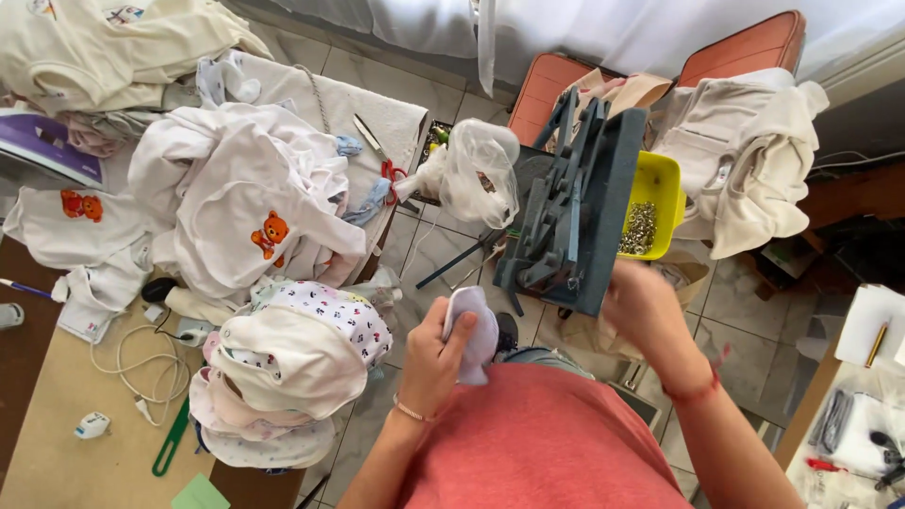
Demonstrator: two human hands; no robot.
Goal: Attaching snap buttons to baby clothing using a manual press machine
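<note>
The left hand (436, 353) is closed round a small pale lilac piece of cloth (474, 332), held up in front of the person's chest, just below the dark grey-blue metal hand press (575, 212). The right hand (646, 306) rests against the press's lower right edge — whether its fingers grip anything cannot be told. Beside the press sits a yellow plastic tray (660, 184) of small metal snaps (641, 228).

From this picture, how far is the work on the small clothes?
Looks done: a stack of small folded garments lies beside the person. In hand: the left hand holds one pale cloth piece, and the right hand is at the blue-grey press machine, next to a yellow tray of metal snaps. Probably left: the loose white garments heaped on the table.
</note>
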